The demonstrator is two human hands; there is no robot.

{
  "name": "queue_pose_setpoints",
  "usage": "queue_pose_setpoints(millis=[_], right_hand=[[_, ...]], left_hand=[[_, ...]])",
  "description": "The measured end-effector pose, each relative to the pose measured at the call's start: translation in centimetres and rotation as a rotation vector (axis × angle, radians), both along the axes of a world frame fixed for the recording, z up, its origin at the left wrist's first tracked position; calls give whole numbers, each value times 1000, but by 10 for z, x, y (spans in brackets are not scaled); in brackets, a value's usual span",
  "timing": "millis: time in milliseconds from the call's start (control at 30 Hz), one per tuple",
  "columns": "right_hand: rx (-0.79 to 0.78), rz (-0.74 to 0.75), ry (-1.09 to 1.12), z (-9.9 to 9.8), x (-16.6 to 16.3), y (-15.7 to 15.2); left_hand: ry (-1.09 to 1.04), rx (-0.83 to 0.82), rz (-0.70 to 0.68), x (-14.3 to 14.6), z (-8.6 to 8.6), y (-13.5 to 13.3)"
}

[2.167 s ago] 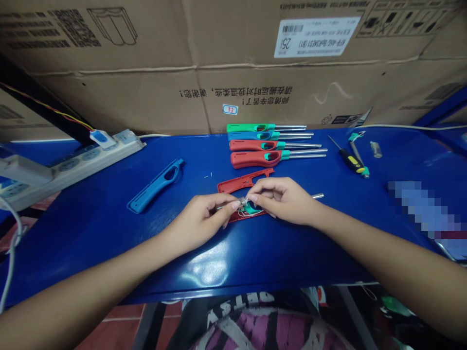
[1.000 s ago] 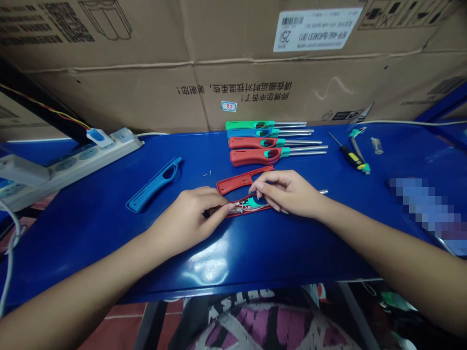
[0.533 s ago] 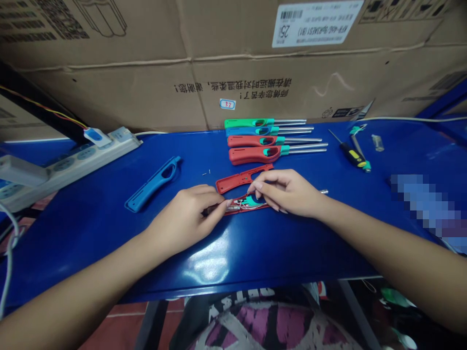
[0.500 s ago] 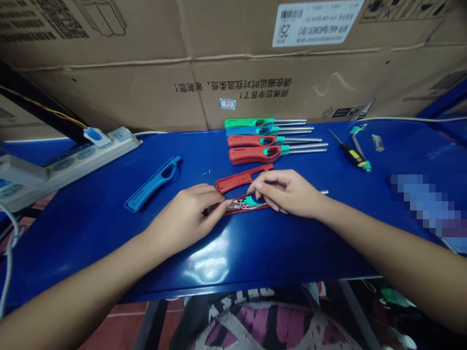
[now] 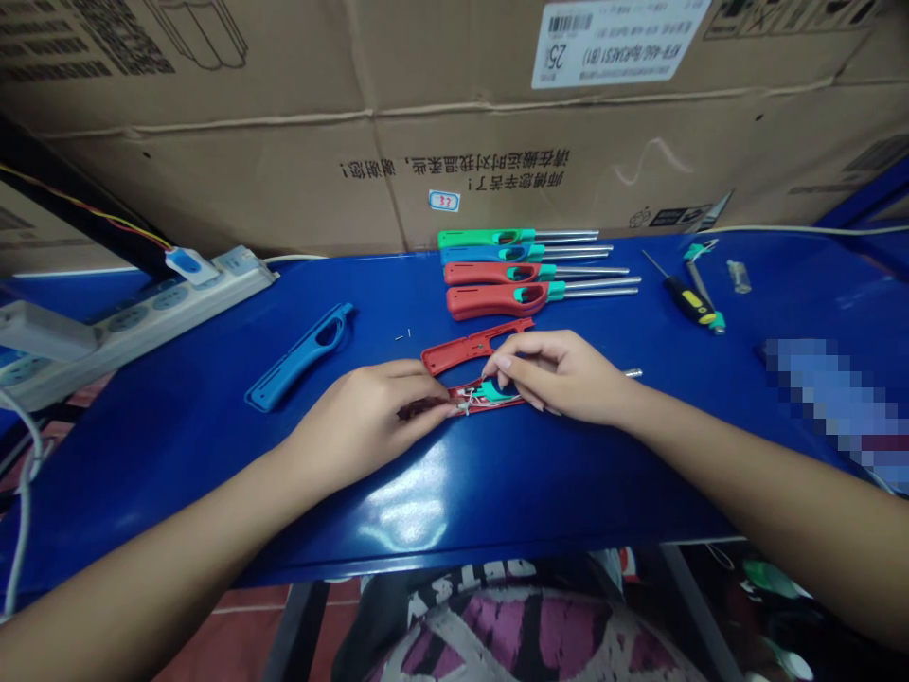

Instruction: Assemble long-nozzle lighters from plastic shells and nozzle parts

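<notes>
An opened red gas lighter (image 5: 490, 404) lies on the blue table, with white wires and a teal trigger part (image 5: 495, 388) showing inside its half shell. My left hand (image 5: 376, 407) is closed around the lighter's left end, thumb and fingertips close to the wires. Most of that end is hidden under the hand. At the trigger, my right hand (image 5: 564, 374) pinches with thumb and forefinger; its palm hides the nozzle except for the metal tip (image 5: 633, 373). The other red shell half (image 5: 454, 354) rests just behind, inner side up.
Several finished-looking lighters (image 5: 497, 301) lie in a row at the back. A blue shell half (image 5: 288, 369) is on the left, near a power strip (image 5: 152, 308). Two small screws (image 5: 409, 333) lie behind my left hand. A screwdriver (image 5: 687, 301) is at the right. Cardboard (image 5: 284, 170) stands behind.
My left fingers have shifted slightly at the lighter's left end, and the wires there have moved a little. My right hand stays in nearly the same place.
</notes>
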State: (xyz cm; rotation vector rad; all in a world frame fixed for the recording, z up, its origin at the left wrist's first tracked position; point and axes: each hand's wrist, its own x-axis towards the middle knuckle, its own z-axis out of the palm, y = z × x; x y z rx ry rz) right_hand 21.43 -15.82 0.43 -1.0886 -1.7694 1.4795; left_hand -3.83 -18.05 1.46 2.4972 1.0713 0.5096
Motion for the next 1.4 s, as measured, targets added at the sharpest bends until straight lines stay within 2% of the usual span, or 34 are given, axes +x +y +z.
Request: queue_pose_setpoints(millis=[333,500,700,833,1033,1233,1400], right_hand=[[5,-11,-30,0,-1,1],[13,-16,-35,-1,0,2],[54,-16,-71,0,0,2],[83,-20,-126,1,1,3],[127,-115,-273,-6,6,10],[224,-65,-338,-1,9,9],[265,-58,-352,-2,9,9]], left_hand=[[-36,-50,59,3,2,-2],[-12,-148,49,1,9,-2],[-134,-288,166,0,3,4],[-188,-233,143,3,-2,5],[-200,-157,136,8,-4,-2],[-169,-109,77,6,-2,-4],[-180,-199,78,5,-3,0]])
